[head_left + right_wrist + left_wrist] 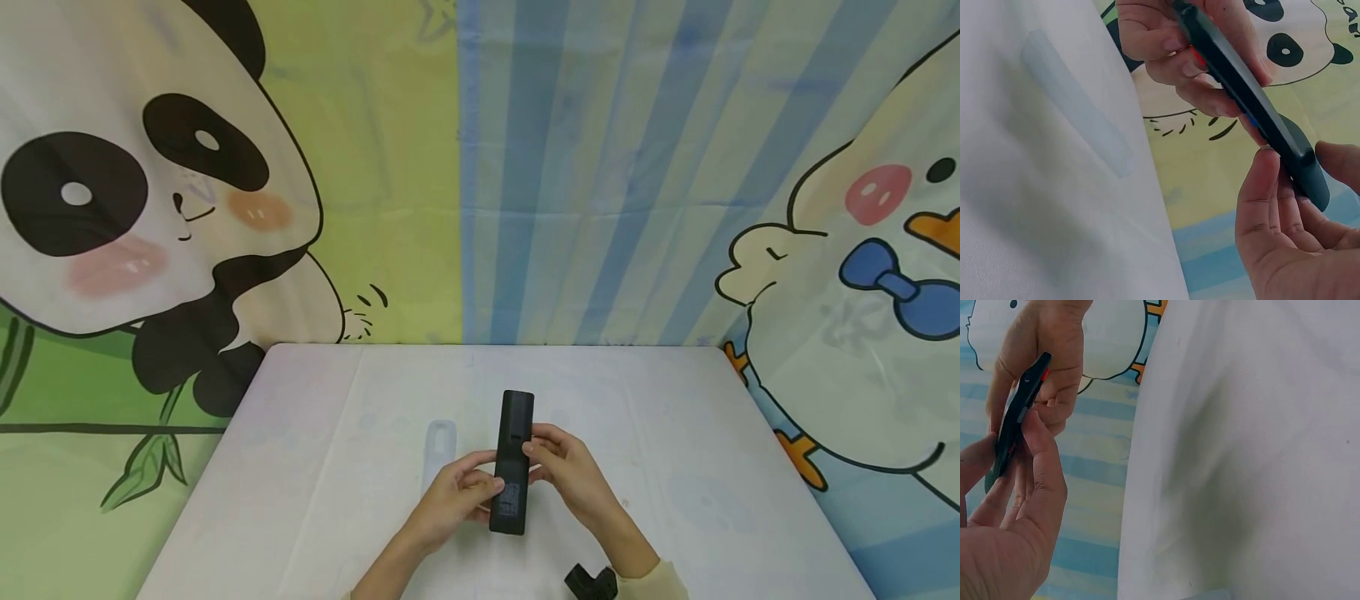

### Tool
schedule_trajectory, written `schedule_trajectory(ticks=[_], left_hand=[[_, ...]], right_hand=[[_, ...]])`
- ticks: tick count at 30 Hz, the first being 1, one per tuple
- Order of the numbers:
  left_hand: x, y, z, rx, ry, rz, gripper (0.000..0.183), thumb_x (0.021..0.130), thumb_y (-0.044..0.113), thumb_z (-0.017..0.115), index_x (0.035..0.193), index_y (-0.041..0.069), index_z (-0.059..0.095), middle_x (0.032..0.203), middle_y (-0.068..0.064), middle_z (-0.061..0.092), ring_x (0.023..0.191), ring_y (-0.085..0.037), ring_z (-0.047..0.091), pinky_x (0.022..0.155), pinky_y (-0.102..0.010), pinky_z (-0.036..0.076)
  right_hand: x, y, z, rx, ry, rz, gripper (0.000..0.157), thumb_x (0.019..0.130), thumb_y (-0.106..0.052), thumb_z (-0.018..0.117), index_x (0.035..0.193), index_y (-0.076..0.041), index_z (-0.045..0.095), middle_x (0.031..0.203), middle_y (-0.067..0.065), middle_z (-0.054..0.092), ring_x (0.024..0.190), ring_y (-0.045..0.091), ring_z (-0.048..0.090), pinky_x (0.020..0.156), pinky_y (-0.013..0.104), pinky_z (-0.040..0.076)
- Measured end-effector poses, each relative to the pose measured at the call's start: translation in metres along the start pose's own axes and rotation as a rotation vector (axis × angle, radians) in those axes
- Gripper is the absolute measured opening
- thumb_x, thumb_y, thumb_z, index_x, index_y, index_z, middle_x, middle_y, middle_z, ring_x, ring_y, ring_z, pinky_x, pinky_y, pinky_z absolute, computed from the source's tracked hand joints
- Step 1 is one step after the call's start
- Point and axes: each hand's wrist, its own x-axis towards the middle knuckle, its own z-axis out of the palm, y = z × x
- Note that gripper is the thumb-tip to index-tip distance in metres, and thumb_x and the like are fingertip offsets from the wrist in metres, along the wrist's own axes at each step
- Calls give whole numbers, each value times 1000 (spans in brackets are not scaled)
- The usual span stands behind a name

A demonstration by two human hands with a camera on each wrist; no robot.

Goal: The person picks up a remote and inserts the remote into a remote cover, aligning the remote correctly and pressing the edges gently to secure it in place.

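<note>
A black remote control (pixel 512 462) is held above the white table, its back with a printed label turned toward the head view. My left hand (pixel 463 493) pinches its lower left edge between thumb and fingers. On the upper right edge my right hand (pixel 566 471) grips it the same way. Red and blue buttons show on the far face of the remote (pixel 1241 87) in the right wrist view, partly covered by fingers. A flat translucent pale-blue strip with a rounded end (pixel 440 446) lies on the table behind the left hand.
The white table (pixel 315 483) reaches back to a cloth backdrop (pixel 390 167) with a panda and a duck printed on it. A black wrist-worn device (pixel 591 582) sits at the right sleeve.
</note>
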Motion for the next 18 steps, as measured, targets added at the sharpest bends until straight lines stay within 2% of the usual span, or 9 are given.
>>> schedule_trajectory(ticks=[11,18], left_hand=[[-1,-3,-2,98,13,42,49,97,16,68,141,1,53,97,-13,69,85,-25,71,70,-39,59],[-2,0,-5,154,38,28,48,97,18,70,139,1,54,97,-11,69,86,-26,72,69,-39,59]], right_hand=[[1,0,2,-29,-6,-3,43,97,-22,69,127,6,55,106,18,65,94,29,63,76,41,57],[4,1,5,-51,-4,-13,42,97,-23,69,127,5,55,106,18,64,96,29,63,75,42,57]])
